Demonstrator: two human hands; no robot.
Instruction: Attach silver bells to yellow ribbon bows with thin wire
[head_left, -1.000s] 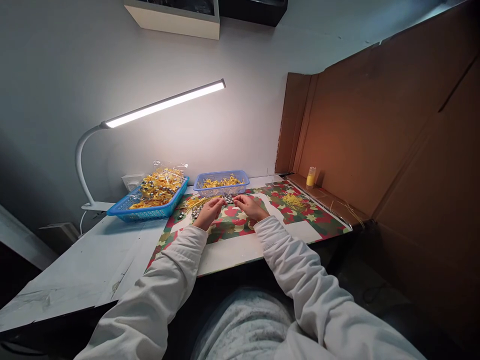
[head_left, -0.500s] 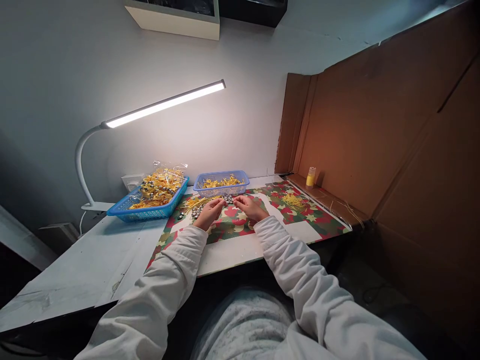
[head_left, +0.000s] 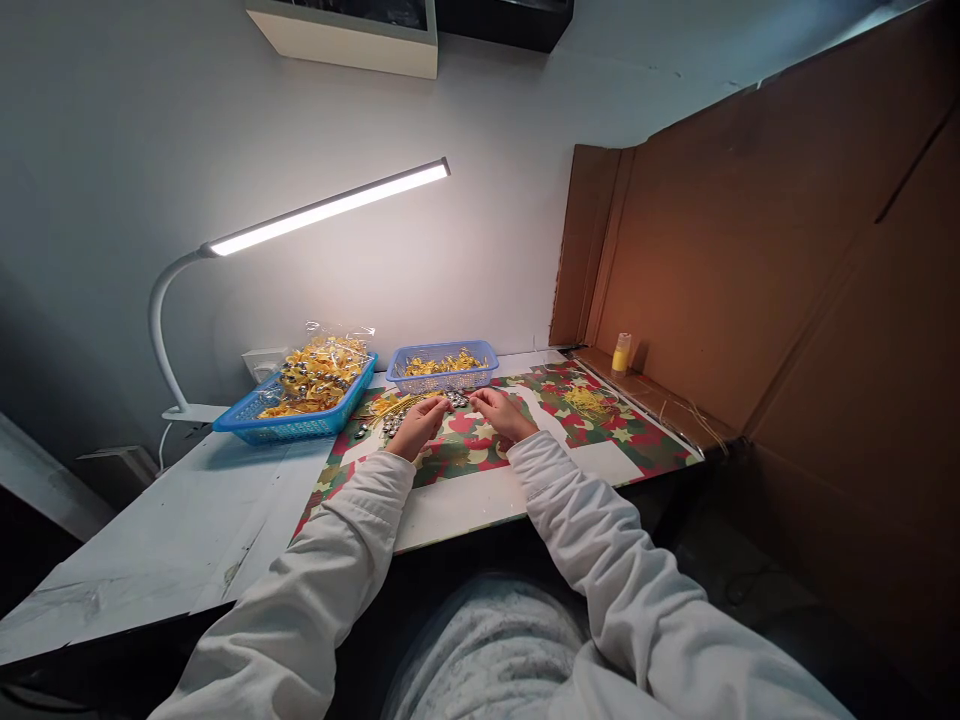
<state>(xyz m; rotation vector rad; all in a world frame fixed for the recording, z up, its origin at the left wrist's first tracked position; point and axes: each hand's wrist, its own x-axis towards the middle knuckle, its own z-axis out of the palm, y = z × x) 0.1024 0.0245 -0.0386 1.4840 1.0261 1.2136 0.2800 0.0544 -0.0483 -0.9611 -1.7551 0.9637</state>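
Note:
Above the camouflage-patterned sheet point(head_left: 480, 455), my left hand point(head_left: 420, 424) is closed in a pinch, its fingertips pointing right. Facing it across a small gap, my right hand point(head_left: 501, 412) also pinches. Whatever sits between the fingers of either hand is too small to make out. Round silver bells point(head_left: 392, 420) lie in a loose pile beside and behind my left hand, with more behind the gap between the hands. Yellow cords and ribbon pieces point(head_left: 386, 405) lie just beyond the left hand, partly covered by it.
A blue basket point(head_left: 300, 428) at the left holds yellow ribbon pieces and bells in clear plastic. Behind my hands stands a smaller basket point(head_left: 442, 381) of yellow pieces. Yellow scraps point(head_left: 589, 402), a small bottle point(head_left: 621, 355), a cardboard wall point(head_left: 750, 250) and a lit lamp point(head_left: 330, 208) surround the area.
My right hand has shifted very slightly right, so the gap between the fingertips looks a little wider. My left hand stays nearly where it was.

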